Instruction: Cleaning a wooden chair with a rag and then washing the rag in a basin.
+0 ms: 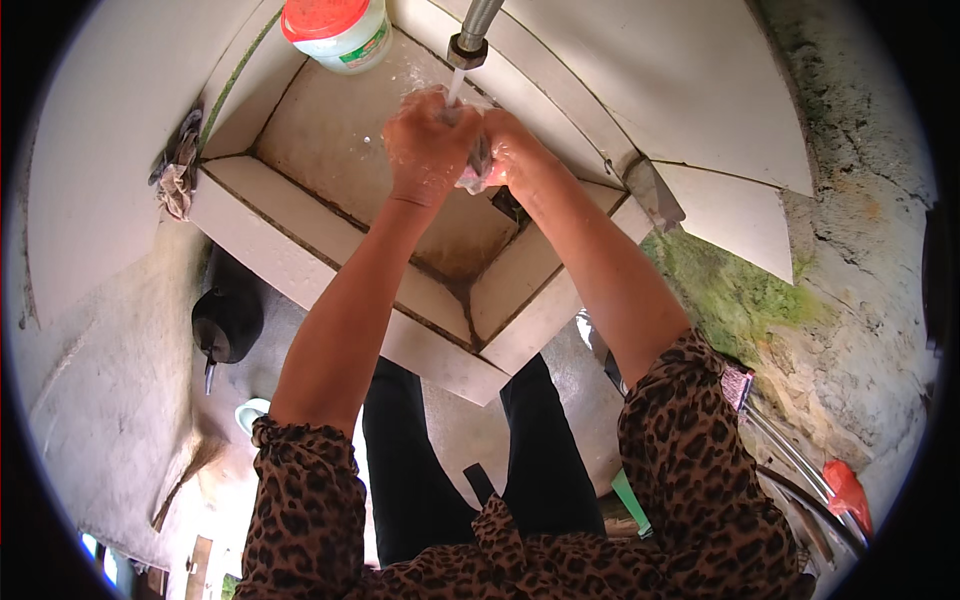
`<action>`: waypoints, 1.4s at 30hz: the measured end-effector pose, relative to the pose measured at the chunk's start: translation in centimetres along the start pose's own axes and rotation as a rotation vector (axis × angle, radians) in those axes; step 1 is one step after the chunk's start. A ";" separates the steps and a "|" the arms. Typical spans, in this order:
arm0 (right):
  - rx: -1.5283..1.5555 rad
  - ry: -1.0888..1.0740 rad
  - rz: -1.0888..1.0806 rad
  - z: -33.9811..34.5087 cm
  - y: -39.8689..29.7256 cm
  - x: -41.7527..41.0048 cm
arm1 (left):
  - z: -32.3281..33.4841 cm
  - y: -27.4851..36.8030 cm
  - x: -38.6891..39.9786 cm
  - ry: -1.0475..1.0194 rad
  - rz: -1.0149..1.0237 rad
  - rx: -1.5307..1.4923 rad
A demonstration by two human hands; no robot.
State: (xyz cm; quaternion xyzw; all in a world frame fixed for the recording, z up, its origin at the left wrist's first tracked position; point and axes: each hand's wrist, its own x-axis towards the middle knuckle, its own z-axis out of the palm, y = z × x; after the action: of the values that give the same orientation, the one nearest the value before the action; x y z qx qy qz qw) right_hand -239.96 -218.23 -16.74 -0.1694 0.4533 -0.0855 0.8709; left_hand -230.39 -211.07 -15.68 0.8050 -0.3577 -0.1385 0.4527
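Observation:
A stream of water falls from a braided metal hose onto both of my hands over a tiled sink. My left hand is closed around a wet, soft-looking grey and pinkish thing. My right hand grips the same thing from the other side. Fingers cover most of it, so I cannot tell what it is. Water splashes around the knuckles. Below my right wrist, a small dark object shows in the sink, partly covered.
A tub with a red lid stands in the sink's far left corner. Crumpled rags hang at the left corner. On the floor at left is a black kettle. A mop and red plastic bag are at right.

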 end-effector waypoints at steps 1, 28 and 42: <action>-0.036 -0.054 0.088 -0.2 -0.6 -0.8 | -0.2 0.4 -0.1 -0.092 0.136 0.006; -0.883 0.081 -1.378 4.0 1.7 -4.0 | -0.7 -3.4 0.4 -0.219 -1.242 -1.610; 0.216 0.095 0.144 4.9 -1.6 -1.5 | -4.2 4.6 -0.6 -0.008 0.158 -0.399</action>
State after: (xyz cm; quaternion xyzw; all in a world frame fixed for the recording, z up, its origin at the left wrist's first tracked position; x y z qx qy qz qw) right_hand -236.77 -218.17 -12.38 -0.0376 0.4932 -0.0792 0.8655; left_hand -230.59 -209.54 -9.57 0.6684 -0.3868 -0.1737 0.6112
